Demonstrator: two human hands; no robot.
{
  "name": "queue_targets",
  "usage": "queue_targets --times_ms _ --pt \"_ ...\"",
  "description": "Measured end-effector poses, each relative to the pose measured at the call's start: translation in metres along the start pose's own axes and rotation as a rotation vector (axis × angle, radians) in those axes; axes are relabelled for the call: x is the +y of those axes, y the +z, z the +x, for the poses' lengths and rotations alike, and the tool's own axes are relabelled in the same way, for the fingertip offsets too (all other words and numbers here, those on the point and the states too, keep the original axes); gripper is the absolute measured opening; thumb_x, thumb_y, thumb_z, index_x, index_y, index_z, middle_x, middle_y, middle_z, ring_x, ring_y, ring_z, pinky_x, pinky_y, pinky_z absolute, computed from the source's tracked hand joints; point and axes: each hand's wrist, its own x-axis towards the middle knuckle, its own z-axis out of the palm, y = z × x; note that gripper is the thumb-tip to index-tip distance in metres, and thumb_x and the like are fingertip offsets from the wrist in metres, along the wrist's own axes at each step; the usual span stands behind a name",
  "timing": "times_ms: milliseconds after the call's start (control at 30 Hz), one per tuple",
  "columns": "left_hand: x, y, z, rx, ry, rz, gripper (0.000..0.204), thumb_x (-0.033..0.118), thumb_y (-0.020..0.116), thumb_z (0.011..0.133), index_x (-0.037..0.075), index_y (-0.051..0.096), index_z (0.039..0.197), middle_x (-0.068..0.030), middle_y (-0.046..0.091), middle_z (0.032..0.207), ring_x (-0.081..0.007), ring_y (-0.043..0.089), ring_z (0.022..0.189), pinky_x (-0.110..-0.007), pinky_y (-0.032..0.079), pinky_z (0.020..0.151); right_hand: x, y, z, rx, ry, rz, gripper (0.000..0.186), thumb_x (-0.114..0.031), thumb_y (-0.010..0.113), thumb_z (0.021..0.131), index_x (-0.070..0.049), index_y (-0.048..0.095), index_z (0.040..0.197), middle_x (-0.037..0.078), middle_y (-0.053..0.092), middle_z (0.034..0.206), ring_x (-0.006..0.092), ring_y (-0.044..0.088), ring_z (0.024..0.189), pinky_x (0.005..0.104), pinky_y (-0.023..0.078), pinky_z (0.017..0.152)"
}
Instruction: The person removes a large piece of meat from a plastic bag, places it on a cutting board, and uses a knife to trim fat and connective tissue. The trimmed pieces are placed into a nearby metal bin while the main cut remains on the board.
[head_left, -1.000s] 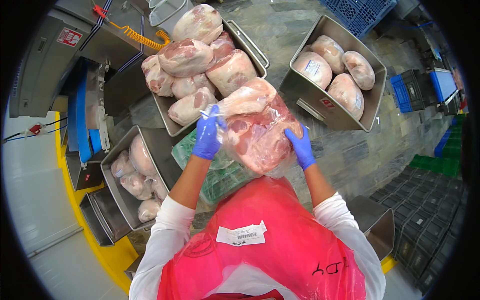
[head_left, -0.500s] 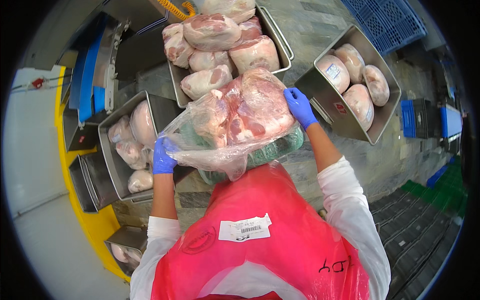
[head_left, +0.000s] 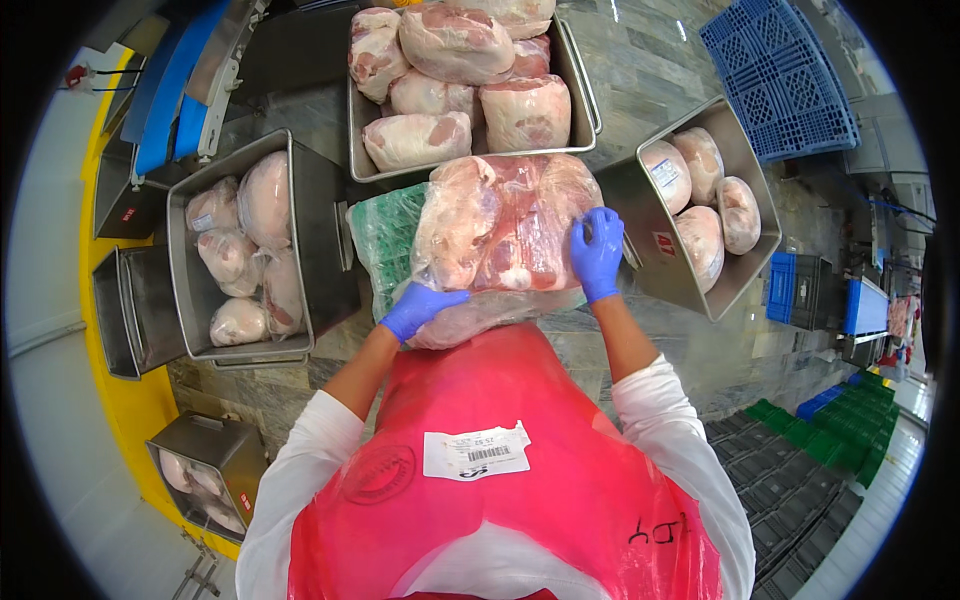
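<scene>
In front of my red apron, a large meat cut (head_left: pixel 512 218) in clear plastic film lies over a green crate (head_left: pixel 388 238), which shows mainly at the left. Blue-gloved, my left hand (head_left: pixel 422 308) grips the gathered film (head_left: pixel 462 320) at the near left corner of the meat. My right hand (head_left: pixel 598 254), gloved alike, presses against the right side of the wrapped meat, its fingers curled on the film. The underside of the meat and most of the crate are hidden.
A metal bin (head_left: pixel 480 160) piled with meat pieces stands just beyond the crate. Metal bins of wrapped meat stand at left (head_left: pixel 310 290) and right (head_left: pixel 645 230). Blue plastic pallets (head_left: pixel 780 80) are at the far right, dark crates (head_left: pixel 775 480) at the near right.
The meat has come down flatter over the crate, and the film is drawn in close. My left hand has moved right and inward; my right hand has curled in against the side.
</scene>
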Motion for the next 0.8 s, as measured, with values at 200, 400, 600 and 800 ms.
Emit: queue_targets --times_ms 200,400,600,800 --pt "-0.095 -0.054 0.007 0.205 -0.086 0.284 0.050 0.035 0.083 0.085 -0.005 0.075 0.114 -0.0241 0.078 0.104 -0.0360 0.077 0.093 -0.045 0.059 0.083 0.059 0.019 0.060 0.108 0.577 0.222 0.014 -0.016 0.067 0.094 -0.003 0.063 0.096 0.020 0.069 0.086 0.0376 0.069 0.079 0.0464 0.053 0.074" --pt "-0.071 -0.070 0.030 0.330 -0.095 0.459 0.044 0.032 0.080 0.087 -0.006 0.076 0.110 -0.0273 0.077 0.100 -0.0396 0.076 0.095 -0.046 0.058 0.084 0.197 0.048 0.006 0.417 1.567 0.991 0.024 -0.028 0.065 0.099 -0.006 0.071 0.103 0.013 0.072 0.093 0.0285 0.070 0.085 0.0393 0.054 0.073" --pt "-0.071 -0.054 0.005 0.230 -0.115 -0.356 0.040 0.020 0.076 0.092 -0.002 0.071 0.125 -0.0108 0.076 0.107 -0.0241 0.073 0.094 -0.039 0.058 0.082 0.064 0.013 -0.009 -0.153 1.188 0.958 0.043 -0.046 0.063 0.103 -0.005 0.074 0.100 0.010 0.071 0.094 0.0201 0.064 0.082 0.0361 0.052 0.070" --pt "-0.071 -0.044 0.062 0.148 -0.143 -0.293 0.035 0.015 0.069 0.094 -0.001 0.073 0.125 -0.0084 0.075 0.104 -0.0192 0.069 0.091 -0.040 0.056 0.080 0.054 -0.035 -0.072 -0.599 1.073 0.669 0.059 -0.058 0.059 0.104 -0.002 0.074 0.097 0.006 0.067 0.082 0.0189 0.058 0.067 0.0373 0.051 0.064"
